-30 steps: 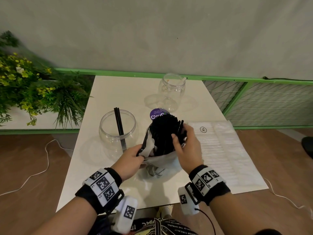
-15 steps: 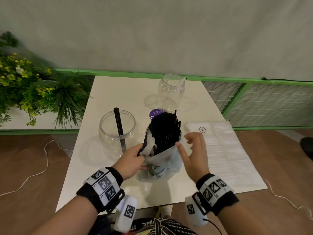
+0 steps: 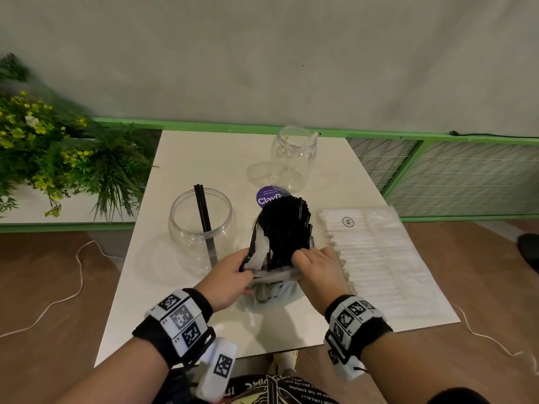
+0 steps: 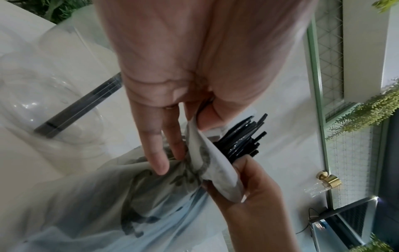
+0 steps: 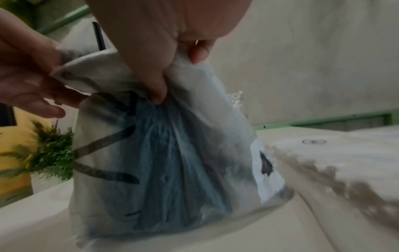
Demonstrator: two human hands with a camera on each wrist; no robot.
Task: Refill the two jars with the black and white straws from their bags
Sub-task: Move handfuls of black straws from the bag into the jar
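Note:
A bundle of black straws point(image 3: 284, 225) stands upright out of a pale plastic bag point(image 3: 274, 287) in the middle of the white table point(image 3: 180, 310). My left hand point(image 3: 248, 263) pinches the bag's rim point(image 4: 207, 153) on the left between thumb and fingers. My right hand point(image 3: 300, 258) pinches the bag's plastic point(image 5: 164, 153) on the right, just below the bare straws point(image 4: 241, 138). The near round jar point(image 3: 201, 225), left of the bag, holds a few black straws. The far jar point(image 3: 294, 153) holds one white straw. A flat bag of white straws point(image 3: 376, 252) lies at the right.
A purple round lid or label point(image 3: 269, 196) lies behind the black bundle. Green plants point(image 3: 58, 158) stand off the table's left side. A green rail with wire mesh point(image 3: 455, 170) runs behind and to the right. Thin cables point(image 3: 78, 272) lie on the wooden floor.
My right hand let go of the straw tops, opened beside the bag, then came down and took hold of the bag's right side. The left hand kept its pinch on the rim.

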